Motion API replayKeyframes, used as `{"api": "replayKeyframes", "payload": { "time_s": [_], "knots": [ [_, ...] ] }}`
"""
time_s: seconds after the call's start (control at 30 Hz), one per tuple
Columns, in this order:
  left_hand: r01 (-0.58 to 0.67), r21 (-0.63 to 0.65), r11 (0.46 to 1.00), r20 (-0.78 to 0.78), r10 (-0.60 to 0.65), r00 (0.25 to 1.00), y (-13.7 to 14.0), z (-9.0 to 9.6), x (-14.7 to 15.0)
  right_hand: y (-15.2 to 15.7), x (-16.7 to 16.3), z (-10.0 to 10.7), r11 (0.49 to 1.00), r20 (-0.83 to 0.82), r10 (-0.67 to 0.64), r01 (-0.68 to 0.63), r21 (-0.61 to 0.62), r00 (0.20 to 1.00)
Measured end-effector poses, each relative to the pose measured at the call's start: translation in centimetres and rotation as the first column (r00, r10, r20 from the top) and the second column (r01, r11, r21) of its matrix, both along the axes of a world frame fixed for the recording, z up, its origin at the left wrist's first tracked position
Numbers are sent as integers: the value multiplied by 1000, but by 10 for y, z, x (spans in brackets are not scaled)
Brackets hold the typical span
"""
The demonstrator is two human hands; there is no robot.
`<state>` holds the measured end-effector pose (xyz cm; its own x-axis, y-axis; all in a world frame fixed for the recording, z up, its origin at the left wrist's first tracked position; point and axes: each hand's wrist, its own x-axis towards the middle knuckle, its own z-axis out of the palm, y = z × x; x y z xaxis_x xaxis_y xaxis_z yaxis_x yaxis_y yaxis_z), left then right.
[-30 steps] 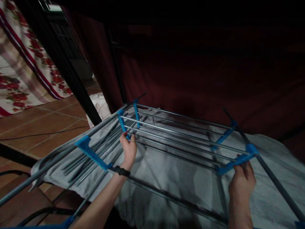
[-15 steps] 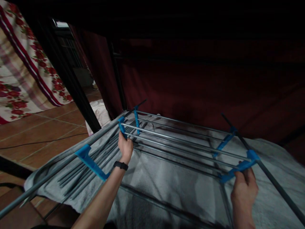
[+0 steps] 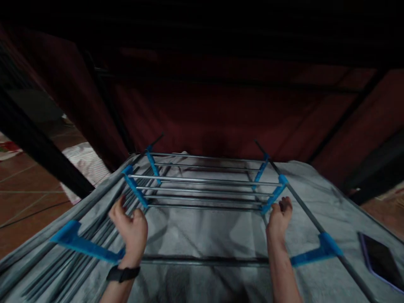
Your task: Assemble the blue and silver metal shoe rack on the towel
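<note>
A partly built rack of grey metal tubes and blue plastic brackets lies on a pale blanket. My left hand is in the air just in front of the left middle bracket, its fingers apart and loosely curled, holding nothing. On the other side, my right hand is beside the lower end of the right middle bracket, fingers bent but apart, with nothing in them. Nearer me are a left front bracket and a right front bracket, with a crossbar between the sides.
Several loose tubes lie along the left of the blanket. A phone rests at the right. Dark posts and a dark red curtain enclose the bed. A striped cloth hangs beyond the left edge.
Both hands have let go of the middle brackets and drawn back towards me. My view has turned right, bringing the phone into sight and the floral cloth almost out.
</note>
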<state>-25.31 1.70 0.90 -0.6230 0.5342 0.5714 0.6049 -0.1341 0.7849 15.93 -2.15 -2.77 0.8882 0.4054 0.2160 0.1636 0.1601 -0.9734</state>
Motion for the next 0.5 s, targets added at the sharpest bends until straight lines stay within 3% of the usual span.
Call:
{"api": "replayKeyframes", "payload": {
  "time_s": [0.07,0.13,0.2,0.27,0.3,0.4,0.5],
  "knots": [
    [116,73,991,-158,-104,982,-20,27,18,-14,-23,3,998,43,-65,64,7,997],
    [204,164,965,-212,-167,963,-26,65,39,-27,-49,19,999,120,27,-31,34,992],
    [346,175,922,-297,-285,911,-16,107,65,-33,-69,54,975,192,181,-202,93,964],
    [491,167,855,-404,-395,825,7,142,95,-24,-74,107,951,288,241,-284,119,927],
    [569,107,815,-458,-468,756,22,155,113,-13,-69,138,944,325,263,-312,110,908],
    [744,-233,626,-569,-708,418,64,169,171,45,-33,227,921,414,346,-389,19,842],
    [751,-470,464,-552,-819,161,94,156,229,111,17,275,887,518,454,-425,-181,725]
  ]
}}
